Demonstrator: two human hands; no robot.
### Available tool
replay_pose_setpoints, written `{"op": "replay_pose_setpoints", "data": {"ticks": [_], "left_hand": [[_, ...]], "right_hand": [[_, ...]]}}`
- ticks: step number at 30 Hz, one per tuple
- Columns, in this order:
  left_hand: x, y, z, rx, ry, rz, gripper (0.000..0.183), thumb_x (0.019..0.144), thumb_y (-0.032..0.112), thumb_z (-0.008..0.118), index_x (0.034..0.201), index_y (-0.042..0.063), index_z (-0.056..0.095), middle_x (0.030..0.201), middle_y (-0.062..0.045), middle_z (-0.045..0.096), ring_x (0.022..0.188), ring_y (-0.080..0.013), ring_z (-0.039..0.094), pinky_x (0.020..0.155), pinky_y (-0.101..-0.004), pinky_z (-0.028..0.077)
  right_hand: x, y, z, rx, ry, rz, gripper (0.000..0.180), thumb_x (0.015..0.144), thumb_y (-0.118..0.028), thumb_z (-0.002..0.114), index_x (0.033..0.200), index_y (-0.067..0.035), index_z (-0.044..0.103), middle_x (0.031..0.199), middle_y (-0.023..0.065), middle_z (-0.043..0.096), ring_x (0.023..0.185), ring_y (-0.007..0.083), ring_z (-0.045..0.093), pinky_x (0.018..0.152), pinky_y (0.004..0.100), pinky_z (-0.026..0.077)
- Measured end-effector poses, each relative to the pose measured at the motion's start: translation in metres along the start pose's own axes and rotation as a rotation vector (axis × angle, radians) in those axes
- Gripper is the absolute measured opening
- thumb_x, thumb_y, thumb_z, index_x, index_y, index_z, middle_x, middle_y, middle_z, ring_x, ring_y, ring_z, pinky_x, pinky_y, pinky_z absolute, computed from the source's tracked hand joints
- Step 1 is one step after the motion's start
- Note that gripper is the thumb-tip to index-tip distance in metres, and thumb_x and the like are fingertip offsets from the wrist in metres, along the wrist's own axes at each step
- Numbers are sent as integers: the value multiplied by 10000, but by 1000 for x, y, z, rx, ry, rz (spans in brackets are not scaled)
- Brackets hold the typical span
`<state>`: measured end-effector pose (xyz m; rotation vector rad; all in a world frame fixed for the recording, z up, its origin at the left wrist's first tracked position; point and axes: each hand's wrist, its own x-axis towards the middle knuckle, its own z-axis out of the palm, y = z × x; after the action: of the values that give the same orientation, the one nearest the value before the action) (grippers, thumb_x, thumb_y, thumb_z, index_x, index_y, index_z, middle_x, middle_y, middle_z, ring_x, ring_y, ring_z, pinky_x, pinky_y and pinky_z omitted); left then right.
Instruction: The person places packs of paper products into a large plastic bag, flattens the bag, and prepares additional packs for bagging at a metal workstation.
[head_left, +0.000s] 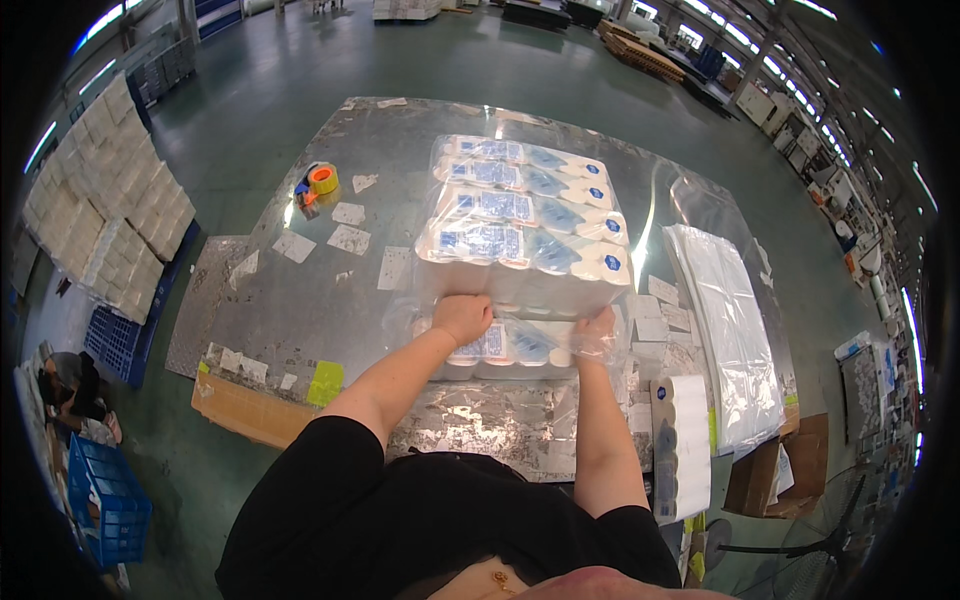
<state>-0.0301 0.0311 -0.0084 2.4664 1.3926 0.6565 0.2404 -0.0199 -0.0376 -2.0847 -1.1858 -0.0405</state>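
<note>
Several wrapped packs of paper rolls (525, 247) stand stacked in rows on a metal-topped table (300, 300), with a clear plastic bag around them. One more pack (532, 346) lies at the near side, partly under the plastic. My left hand (465, 319) is closed on the clear plastic bag between that near pack and the larger block. On the other side, my right hand (597, 331) also grips the bag, partly hidden behind its film. A single pack of rolls (681, 446) rests at the table's near right edge, separate from the others.
A tape dispenser with yellow tape (322, 180) sits at the table's left. Folded clear plastic bags (727, 337) lie on the right. An open cardboard box (780, 469) and a fan (825, 544) stand at the lower right. Lower left are a blue crate (109, 499) and a crouching person (79, 390).
</note>
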Motion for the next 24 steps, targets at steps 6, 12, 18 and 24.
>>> {"op": "replay_pose_setpoints", "data": {"ticks": [6, 12, 18, 24], "left_hand": [[0, 1, -1, -17, -9, -7, 218, 843, 251, 508, 750, 94, 628, 735, -121, 664, 678, -328, 635, 633, -467, 498], [0, 1, -1, -21, -1, -2, 220, 842, 249, 507, 744, 91, 624, 735, -123, 664, 674, -328, 635, 631, -467, 498], [0, 3, -4, -21, -6, -2, 215, 841, 246, 513, 741, 87, 619, 726, -121, 660, 673, -327, 633, 631, -466, 497], [0, 3, -3, -15, -11, -10, 217, 843, 252, 512, 747, 93, 624, 733, -116, 663, 684, -323, 635, 637, -461, 499]], "right_hand": [[-1, 2, 2, 19, 15, -20, 539, 783, -112, 583, 1269, 56, 421, 1197, 278, 521, 1056, 420, 562, 902, 464, 458], [0, 2, 1, 27, 18, -34, 545, 770, -102, 581, 1268, 50, 422, 1196, 277, 519, 1048, 422, 564, 901, 463, 458], [1, 2, 1, 14, -5, -11, 551, 766, -96, 578, 1274, 46, 419, 1208, 275, 515, 1054, 423, 563, 906, 461, 458], [3, 6, 4, 22, 8, -40, 539, 770, -88, 569, 1268, 57, 423, 1200, 284, 515, 1055, 427, 561, 904, 461, 461]]}}
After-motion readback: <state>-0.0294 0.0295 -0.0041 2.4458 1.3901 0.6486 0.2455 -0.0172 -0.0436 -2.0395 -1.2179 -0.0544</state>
